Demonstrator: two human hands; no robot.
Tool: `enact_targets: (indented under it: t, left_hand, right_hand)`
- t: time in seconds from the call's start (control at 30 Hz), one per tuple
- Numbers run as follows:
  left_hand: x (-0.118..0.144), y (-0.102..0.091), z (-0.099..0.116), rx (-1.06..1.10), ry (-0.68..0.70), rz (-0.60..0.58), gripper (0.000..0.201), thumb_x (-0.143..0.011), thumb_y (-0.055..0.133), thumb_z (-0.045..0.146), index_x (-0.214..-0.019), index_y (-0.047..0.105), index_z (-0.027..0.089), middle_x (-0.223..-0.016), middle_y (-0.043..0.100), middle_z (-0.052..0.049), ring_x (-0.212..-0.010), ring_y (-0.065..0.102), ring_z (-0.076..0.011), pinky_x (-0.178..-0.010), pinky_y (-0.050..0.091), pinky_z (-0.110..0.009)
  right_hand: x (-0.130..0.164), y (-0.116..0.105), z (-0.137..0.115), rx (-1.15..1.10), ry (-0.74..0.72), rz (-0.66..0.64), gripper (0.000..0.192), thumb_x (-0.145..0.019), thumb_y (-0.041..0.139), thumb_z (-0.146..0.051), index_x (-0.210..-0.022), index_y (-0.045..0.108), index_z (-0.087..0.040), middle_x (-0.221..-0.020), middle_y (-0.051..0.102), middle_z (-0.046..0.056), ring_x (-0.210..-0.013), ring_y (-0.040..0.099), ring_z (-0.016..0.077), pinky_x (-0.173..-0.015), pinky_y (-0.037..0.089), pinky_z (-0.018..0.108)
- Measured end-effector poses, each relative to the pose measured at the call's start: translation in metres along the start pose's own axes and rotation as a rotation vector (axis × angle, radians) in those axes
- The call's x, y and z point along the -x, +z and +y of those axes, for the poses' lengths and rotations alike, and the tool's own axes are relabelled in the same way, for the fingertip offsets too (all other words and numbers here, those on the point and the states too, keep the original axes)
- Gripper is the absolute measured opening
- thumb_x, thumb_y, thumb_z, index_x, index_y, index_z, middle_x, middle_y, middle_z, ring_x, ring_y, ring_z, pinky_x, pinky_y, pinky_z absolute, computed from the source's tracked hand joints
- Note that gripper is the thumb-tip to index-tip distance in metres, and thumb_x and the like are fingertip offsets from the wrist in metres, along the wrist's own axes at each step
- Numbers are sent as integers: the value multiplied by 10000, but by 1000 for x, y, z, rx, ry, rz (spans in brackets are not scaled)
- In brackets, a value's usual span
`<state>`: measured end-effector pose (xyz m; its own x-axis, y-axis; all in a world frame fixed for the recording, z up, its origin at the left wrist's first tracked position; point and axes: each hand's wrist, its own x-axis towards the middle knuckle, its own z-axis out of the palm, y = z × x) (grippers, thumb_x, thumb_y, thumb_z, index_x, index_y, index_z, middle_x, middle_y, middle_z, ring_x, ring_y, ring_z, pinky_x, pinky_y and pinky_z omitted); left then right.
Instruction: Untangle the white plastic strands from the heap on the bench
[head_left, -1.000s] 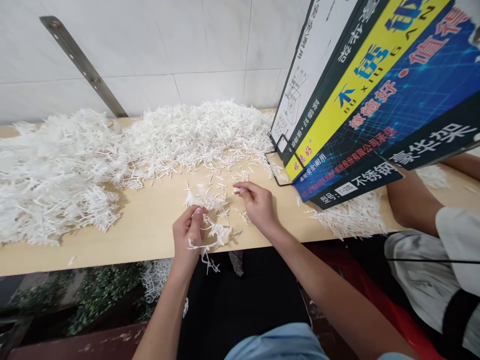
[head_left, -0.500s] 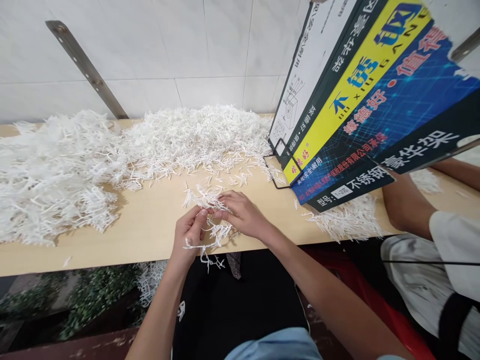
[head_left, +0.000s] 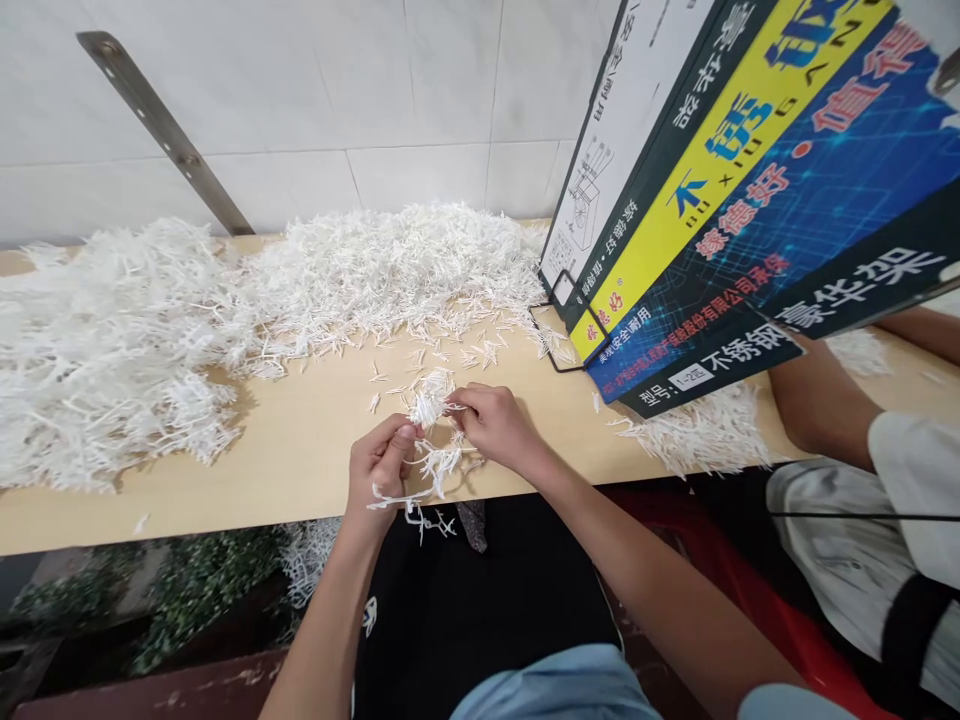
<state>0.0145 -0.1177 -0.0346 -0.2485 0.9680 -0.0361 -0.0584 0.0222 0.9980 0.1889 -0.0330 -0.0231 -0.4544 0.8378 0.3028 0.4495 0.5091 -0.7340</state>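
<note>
My left hand (head_left: 382, 462) is closed, thumb and fingers pinching a thin white branched plastic strand (head_left: 441, 462) that hangs in a loop over the table's front edge. Opposite it, my right hand (head_left: 495, 425) pinches at the same white tangle with thumb and forefinger. A bunch of small white plastic sticks (head_left: 431, 397) lies just beyond my fingertips, partly between the hands. Exactly which piece each fingertip grips is too small to see.
A big heap of white branched plastic pieces (head_left: 112, 350) covers the table's left; a heap of loose sticks (head_left: 405, 260) lies along the wall. A printed cardboard box (head_left: 720, 220) in a black wire stand (head_left: 566, 340) rises at right. Beyond it a co-worker's arm (head_left: 821, 400) shows.
My right hand has drawn slightly right and its fingers have closed to a pinch. The bunch of sticks now sits more compactly between the hands. My left hand has barely moved.
</note>
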Motion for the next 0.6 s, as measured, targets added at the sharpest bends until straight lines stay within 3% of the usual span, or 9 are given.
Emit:
enact_targets:
  t: [0.13,0.23,0.37,0.5,0.6]
  left_hand:
    - [-6,7,6,-55,15,-31,343,-903,682,495,-765,639,184,-571,397,43,-491,329,-92,-463,233,-238]
    - [-7,6,4,-85,17,-15,350,-873,717,501,-763,639,178,-578,443,41,-500,388,-95,-466,290,-226]
    - [-6,-4,-3,116,-15,123,404,-826,739,577,-844,633,187,-483,251,116,-395,214,-72,-400,197,-218]
    - [-9,-4,-1,130,-68,53,393,-879,697,574,-905,632,188,-499,216,122,-389,166,-62,-395,140,-210]
    - [-13,0,3,126,-84,33,380,-894,684,562,-926,629,188,-509,231,116,-395,162,-62,-393,124,-209]
  right_hand:
    - [1,5,4,108,75,135,347,-831,544,-19,-948,801,-220,-883,800,60,-809,713,230,-774,509,315]
    - [1,-2,8,163,224,285,298,-817,578,-48,-895,799,-232,-835,798,56,-780,702,243,-738,484,315]
    - [-4,-16,13,146,422,429,236,-922,583,-189,-796,778,-229,-678,738,47,-689,664,238,-695,445,320]
    - [-7,-19,11,93,304,336,212,-952,585,-209,-940,796,-230,-857,790,54,-794,699,232,-782,487,335]
    - [-5,-17,6,88,140,318,280,-949,585,-171,-1137,784,-230,-1185,775,75,-1100,681,256,-981,500,384]
